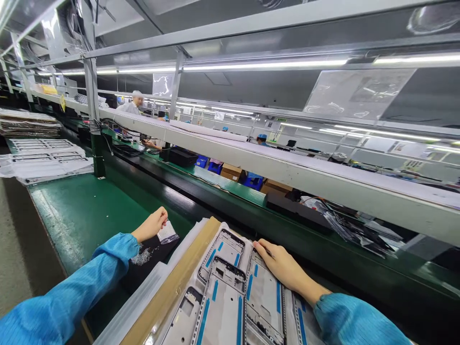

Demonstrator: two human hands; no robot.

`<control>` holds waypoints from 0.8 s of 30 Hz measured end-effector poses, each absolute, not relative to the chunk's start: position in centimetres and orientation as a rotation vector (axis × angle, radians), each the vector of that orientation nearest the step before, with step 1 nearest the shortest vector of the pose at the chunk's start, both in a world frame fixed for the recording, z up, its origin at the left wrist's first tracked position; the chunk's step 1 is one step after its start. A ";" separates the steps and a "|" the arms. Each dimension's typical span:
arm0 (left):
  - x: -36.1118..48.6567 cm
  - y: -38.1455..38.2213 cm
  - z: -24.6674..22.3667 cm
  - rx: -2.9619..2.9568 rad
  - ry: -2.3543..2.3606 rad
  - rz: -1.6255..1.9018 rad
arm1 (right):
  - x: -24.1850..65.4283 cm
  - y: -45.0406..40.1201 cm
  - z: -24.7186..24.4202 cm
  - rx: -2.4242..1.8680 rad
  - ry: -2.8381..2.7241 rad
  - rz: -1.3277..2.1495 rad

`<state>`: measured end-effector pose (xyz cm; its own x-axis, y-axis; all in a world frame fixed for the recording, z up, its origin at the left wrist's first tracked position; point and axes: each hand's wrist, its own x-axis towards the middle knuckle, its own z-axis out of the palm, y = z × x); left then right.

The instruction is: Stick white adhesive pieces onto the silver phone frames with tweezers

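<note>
My left hand (155,224) is closed at the left, fingers curled beside a small clear bag (167,233) of tiny pieces; whether it pinches the bag or something tiny is too small to tell. Loose tiny clear pieces (143,256) lie on a dark surface below that wrist. My right hand (278,261) rests at the upper right of the phone frames, its fingers closed round a thin dark tool, partly hidden. Several metal phone frames (224,302) with blue strips lie in a white tray in front of me, some overlapping.
A brown cardboard edge (172,287) and white sheets run along the tray's left side. Stacked trays (46,158) stand on the green bench (89,201) at the far left. A long white shelf (287,167) crosses behind a dark conveyor. A person (131,104) sits beyond.
</note>
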<state>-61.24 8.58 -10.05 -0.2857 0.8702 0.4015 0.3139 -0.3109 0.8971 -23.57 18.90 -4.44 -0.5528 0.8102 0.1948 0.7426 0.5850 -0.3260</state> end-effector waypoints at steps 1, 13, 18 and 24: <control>-60.3 8.5 -8.6 1.455 1.380 1.695 | -23.6 18.8 -4.4 -1.257 -2.490 0.324; -48.9 4.4 0.0 0.945 0.343 1.615 | -23.6 17.4 -3.7 -0.965 -2.156 0.305; -49.6 5.4 -1.3 0.823 0.434 1.614 | -23.5 17.9 -4.0 -0.977 -2.117 0.312; -49.7 4.9 -1.1 0.927 0.275 1.672 | -23.9 17.3 -3.6 -1.104 -1.983 0.346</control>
<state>-49.66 4.88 -1.14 -0.0408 0.9025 0.4288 -0.7178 -0.3250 0.6157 -23.90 17.30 -3.59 -0.2783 0.8037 0.5260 0.5777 0.5776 -0.5768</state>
